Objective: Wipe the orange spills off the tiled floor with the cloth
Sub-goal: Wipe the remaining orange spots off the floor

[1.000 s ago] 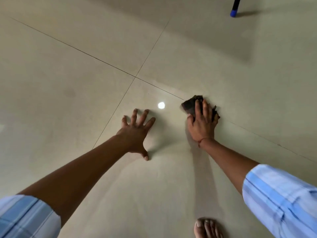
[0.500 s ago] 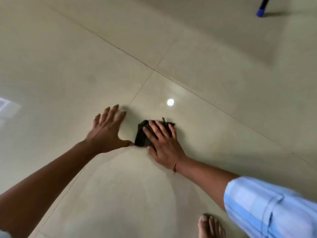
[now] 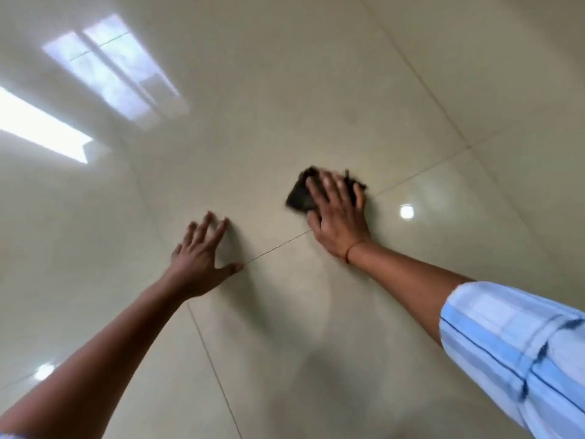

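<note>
Cloth (image 3: 299, 198): dark crumpled wad with a frayed edge, motion-blurred, on the tile under the right hand (image 3: 340, 217), whose straight fingers press down on it. Left hand (image 3: 202, 256) sits apart, palm down, fingers spread on bare tile. Thin grout line (image 3: 275, 248) runs between the hands. Floor (image 3: 285, 90) is glossy beige with large tiles. Round glint (image 3: 406, 212) right of right hand, window reflection (image 3: 117, 71) beyond left hand. Pale blue striped sleeve (image 3: 512, 353) on right arm.

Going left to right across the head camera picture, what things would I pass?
White window reflection → left hand flat on the beige tiled floor → right hand pressing the dark crumpled cloth → small round light spot → blue striped sleeve.
</note>
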A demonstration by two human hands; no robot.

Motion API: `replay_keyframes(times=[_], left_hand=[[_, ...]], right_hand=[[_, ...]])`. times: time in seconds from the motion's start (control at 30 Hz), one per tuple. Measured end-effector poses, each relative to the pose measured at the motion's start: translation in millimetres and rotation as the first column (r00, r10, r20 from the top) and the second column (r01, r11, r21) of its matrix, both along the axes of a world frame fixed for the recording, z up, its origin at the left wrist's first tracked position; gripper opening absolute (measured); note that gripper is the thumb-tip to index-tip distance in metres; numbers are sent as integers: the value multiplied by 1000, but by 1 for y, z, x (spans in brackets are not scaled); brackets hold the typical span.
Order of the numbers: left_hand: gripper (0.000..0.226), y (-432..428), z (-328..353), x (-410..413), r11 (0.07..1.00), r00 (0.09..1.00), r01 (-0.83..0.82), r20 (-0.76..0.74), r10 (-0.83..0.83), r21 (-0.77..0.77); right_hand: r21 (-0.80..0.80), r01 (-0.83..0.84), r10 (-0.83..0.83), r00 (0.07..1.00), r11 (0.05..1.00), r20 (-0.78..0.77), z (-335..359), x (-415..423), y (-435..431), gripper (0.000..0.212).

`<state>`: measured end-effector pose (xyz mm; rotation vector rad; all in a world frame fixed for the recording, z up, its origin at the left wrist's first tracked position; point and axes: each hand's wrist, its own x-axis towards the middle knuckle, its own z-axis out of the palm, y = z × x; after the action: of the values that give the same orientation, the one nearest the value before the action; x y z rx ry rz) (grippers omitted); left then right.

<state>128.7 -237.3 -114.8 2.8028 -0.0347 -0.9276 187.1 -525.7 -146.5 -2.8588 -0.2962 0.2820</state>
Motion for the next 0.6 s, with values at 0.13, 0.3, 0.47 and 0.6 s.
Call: replay_keyframes(times=[0.13,0.3,0.47,0.6], left_hand=[[66,17,11,14,988,999,1,52,7,-153],[55,55,16,-41,989,978,-140,151,146,-51],[62,77,8,-124,964,965,-259,50,256,55],[62,85,9,-127,978,978,-205,36,203,41]], right_hand=[[97,-254,256,967,962,-7,6,-45,75,67],[73,-665,668,743,743,-30,6,-78,89,68],[59,-478,482,869,876,-115,12,-72,163,69],[91,-836,839,529,541,-129,15,-147,125,68]])
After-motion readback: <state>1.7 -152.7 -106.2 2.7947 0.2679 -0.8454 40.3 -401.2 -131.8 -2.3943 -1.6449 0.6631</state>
